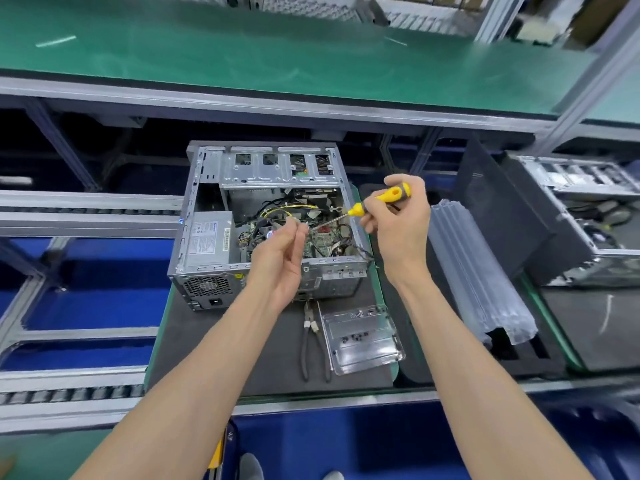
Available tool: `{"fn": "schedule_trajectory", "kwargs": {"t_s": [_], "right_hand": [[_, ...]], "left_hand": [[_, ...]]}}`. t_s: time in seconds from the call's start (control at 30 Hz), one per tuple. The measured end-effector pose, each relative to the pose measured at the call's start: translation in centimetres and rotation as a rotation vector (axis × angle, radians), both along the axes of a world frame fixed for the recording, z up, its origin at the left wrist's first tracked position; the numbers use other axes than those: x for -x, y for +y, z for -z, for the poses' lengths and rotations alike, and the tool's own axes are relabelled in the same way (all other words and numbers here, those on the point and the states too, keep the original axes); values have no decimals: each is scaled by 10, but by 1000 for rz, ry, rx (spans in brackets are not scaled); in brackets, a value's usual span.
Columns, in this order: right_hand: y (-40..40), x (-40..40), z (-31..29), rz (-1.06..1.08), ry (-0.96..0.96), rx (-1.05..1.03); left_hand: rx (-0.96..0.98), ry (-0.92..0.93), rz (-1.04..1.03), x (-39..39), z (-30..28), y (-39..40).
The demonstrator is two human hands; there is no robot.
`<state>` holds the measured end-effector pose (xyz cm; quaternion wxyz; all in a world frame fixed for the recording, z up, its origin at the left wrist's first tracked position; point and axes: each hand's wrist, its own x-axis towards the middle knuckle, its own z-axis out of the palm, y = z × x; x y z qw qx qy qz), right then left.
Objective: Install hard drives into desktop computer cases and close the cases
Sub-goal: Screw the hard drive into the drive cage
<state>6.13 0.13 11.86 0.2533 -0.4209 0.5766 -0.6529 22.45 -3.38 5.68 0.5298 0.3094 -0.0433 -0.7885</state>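
Note:
An open grey desktop case [204, 237] lies on its side on a dark mat, showing its power supply, cables and board. My right hand [398, 223] grips a yellow-handled screwdriver [384, 199] above the case's right side, shaft pointing left. My left hand [284, 251] hovers over the board, fingertips pinched at the screwdriver's tip on something too small to make out. A silver drive cage [277, 168] spans the far end of the case.
Pliers [313, 344] and a clear plastic tray [363, 341] holding small dark screws lie on the mat [207, 358] in front of the case. Clear ribbed packaging [474, 271] leans at the right. A dark side panel [502, 209] and a second open case [588, 216] stand further right.

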Motion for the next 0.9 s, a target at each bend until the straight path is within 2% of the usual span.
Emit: {"fn": "schedule_trajectory", "kwargs": {"t_s": [0.3,0.6,0.9], "right_hand": [[0,5,9,64,-58,60],[-1,18,16,80,-8,28],[2,35,21,84,73,21]], "left_hand": [[3,-90,12,13,-1,-14],[35,-64,57,33,-4,-17],[90,-191,82,44,-3,-15]]}}
